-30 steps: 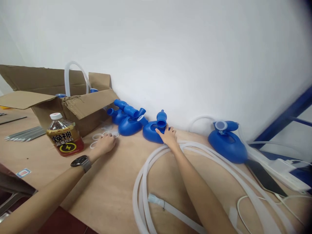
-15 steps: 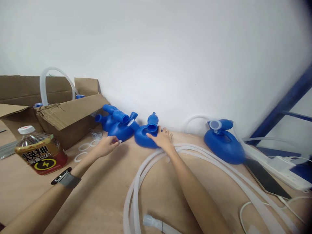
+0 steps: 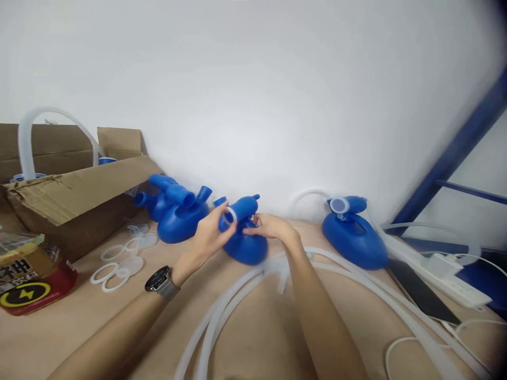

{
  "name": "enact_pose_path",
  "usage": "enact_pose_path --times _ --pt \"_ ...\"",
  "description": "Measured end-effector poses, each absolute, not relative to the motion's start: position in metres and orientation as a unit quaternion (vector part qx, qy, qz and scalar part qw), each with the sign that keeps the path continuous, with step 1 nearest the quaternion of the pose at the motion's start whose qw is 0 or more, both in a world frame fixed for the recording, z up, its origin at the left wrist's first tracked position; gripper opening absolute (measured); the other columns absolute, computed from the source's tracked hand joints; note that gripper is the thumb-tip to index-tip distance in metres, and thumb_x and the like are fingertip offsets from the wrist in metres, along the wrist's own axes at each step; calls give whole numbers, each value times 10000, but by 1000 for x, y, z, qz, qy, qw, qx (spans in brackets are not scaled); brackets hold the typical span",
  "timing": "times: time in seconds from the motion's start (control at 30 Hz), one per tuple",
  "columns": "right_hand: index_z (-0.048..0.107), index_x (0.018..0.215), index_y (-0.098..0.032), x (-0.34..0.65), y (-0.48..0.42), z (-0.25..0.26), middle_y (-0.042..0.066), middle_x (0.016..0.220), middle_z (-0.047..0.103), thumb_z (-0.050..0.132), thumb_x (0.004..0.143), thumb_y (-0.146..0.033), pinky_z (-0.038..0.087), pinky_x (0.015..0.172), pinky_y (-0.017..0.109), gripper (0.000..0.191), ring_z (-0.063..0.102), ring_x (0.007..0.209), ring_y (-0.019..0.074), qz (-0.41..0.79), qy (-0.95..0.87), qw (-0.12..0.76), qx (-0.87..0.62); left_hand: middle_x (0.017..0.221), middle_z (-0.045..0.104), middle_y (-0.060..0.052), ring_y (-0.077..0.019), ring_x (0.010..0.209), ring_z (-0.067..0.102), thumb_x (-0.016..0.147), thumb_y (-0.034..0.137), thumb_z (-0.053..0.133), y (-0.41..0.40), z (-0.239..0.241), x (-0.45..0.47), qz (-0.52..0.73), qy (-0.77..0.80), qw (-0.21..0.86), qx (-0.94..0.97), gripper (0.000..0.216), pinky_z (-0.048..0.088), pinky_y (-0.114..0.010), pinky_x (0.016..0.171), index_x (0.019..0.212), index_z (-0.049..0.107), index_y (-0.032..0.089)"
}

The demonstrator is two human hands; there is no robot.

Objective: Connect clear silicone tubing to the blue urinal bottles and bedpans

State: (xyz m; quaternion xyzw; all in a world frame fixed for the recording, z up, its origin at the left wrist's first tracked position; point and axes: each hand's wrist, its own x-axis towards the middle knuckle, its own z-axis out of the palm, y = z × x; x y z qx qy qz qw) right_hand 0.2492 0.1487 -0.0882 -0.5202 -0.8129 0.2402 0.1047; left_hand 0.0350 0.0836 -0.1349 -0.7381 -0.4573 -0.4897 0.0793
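In front of me a blue plastic urinal bottle (image 3: 247,249) is turned at an angle on the table. My left hand (image 3: 209,232) is closed at the bottle's mouth, thumb and fingers pinching a white ring (image 3: 232,214) against the opening. From the other side my right hand (image 3: 274,227) grips the bottle below its blue neck piece (image 3: 244,207), the thumb in front and some fingers hidden behind. Left of them, more blue urinal bottles (image 3: 180,221) stand close together. White rings and clear discs (image 3: 114,275) lie flat near my left wrist.
An open cardboard box (image 3: 91,182) at the left holds bottles and a hose. Beside it is a drink bottle (image 3: 31,279). A coiled translucent hose (image 3: 222,311) crosses the front. At right are another capped blue bottle (image 3: 352,237), a phone (image 3: 423,290) and a power strip (image 3: 455,282).
My left hand has moved right to the bottle's mouth with the white ring. The bottle and its neck piece have turned, and my right hand has shifted its hold. The view has swung slightly right.
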Motion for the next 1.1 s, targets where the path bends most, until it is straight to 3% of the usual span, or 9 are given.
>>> enact_pose_path --times 0.1,0.2,0.33,0.47,0.53,0.63,0.8,0.93,1.1 --pt "661 678 -217 264 153 -83 45 810 734 788 686 -790 485 749 348 587 668 812 254 279 -820 119 -485 1342 724 -158 -280 1147 761 955 374 680 86 -142 35 -527 -438 38 -728 457 644 -416 1006 1352 543 193" --pt "660 635 -209 277 155 -81 26 786 734 818 640 -793 495 758 332 605 666 810 231 367 -800 148 -451 1375 707 -165 -293 1198 740 944 374 702 87 -144 33 -535 -418 12 -734 509 635 -428 1035 1389 549 180" --pt "717 1007 -208 284 158 -87 73 886 783 725 778 -799 532 860 386 633 727 942 274 465 -727 229 -449 1347 725 -160 -307 1186 742 944 346 707 92 -142 29 -527 -401 17 -749 483 638 -454 1028 1386 607 177" --pt "514 1396 -267 271 168 -108 92 1172 765 550 952 -738 538 971 397 649 726 1100 249 479 -687 323 -442 1422 670 -153 -310 1280 684 951 342 716 96 -143 25 -536 -387 41 -749 422 596 -474 1089 1345 669 198" --pt "462 1437 -286 260 173 -121 91 1353 697 450 990 -738 538 989 371 636 688 1200 235 483 -671 369 -424 1386 664 -153 -301 1280 671 963 337 716 97 -143 23 -533 -377 73 -754 412 584 -473 1095 1353 685 207" --pt "460 1455 -261 245 178 -137 106 1454 638 304 982 -811 534 996 358 742 630 1297 254 487 -652 414 -408 1269 686 -132 -259 1169 710 983 329 701 98 -142 20 -526 -367 94 -762 444 617 -420 1027 1412 662 222" --pt "534 1437 -206 236 180 -144 128 1402 675 279 964 -823 536 979 361 819 635 1278 288 502 -633 432 -400 1356 679 -122 -258 1205 709 983 278 694 98 -145 15 -512 -344 101 -781 499 619 -407 1041 1474 606 257" --pt "556 1426 -205 236 179 -141 116 1354 702 268 941 -847 531 962 344 854 653 1231 279 507 -623 431 -412 1487 623 -147 -303 1415 587 1019 135 606 97 -147 9 -459 -265 190 -826 577 576 -479 1131 1566 476 266" --pt "548 1432 -220 233 176 -137 101 1340 709 291 928 -820 533 945 339 824 667 1188 272 525 -598 428 -429 1508 605 -195 -308 1512 448 1036 16 514 95 -143 3 -366 -181 275 -871 647 505 -533 1212 1634 315 165"
